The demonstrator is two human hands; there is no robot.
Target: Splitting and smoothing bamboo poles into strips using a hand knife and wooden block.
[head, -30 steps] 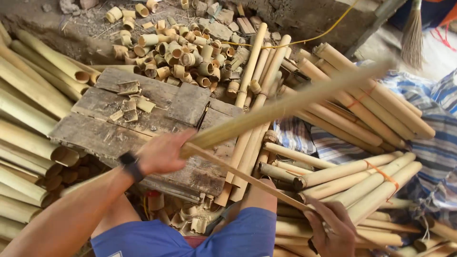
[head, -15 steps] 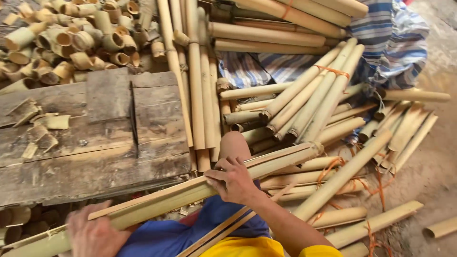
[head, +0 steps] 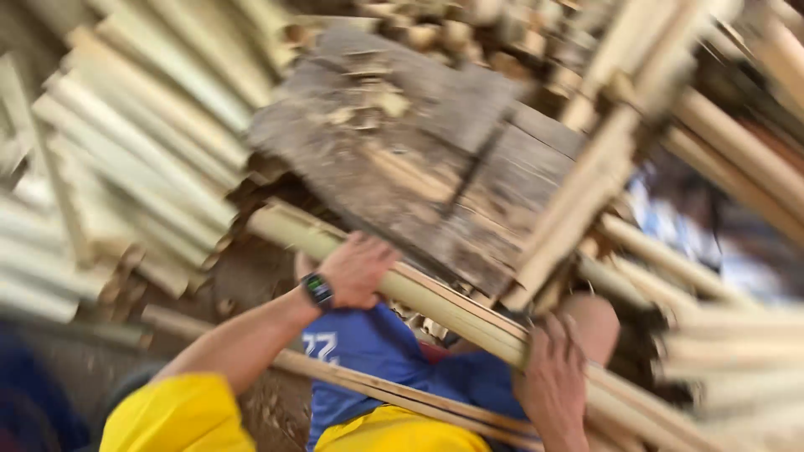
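Note:
A long pale bamboo pole (head: pixel 444 305) lies across my lap, running from upper left to lower right. My left hand (head: pixel 356 269), with a dark watch on the wrist, grips the pole near its left end. My right hand (head: pixel 553 377) is closed around the same pole further right, beside my bare knee (head: pixel 595 322). A thinner split bamboo strip (head: pixel 377 385) runs under my arms across my blue shorts. The picture is blurred by motion.
A weathered wooden board (head: pixel 410 159) lies just beyond the pole. Stacks of bamboo poles (head: pixel 142 159) fill the left side, and more poles (head: pixel 737 192) lie at the right. Short cut bamboo pieces (head: pixel 452 33) are heaped at the top.
The view has swung left and tilted. The pole now slopes down to the right instead of up, and both hands have shifted along it while still holding it.

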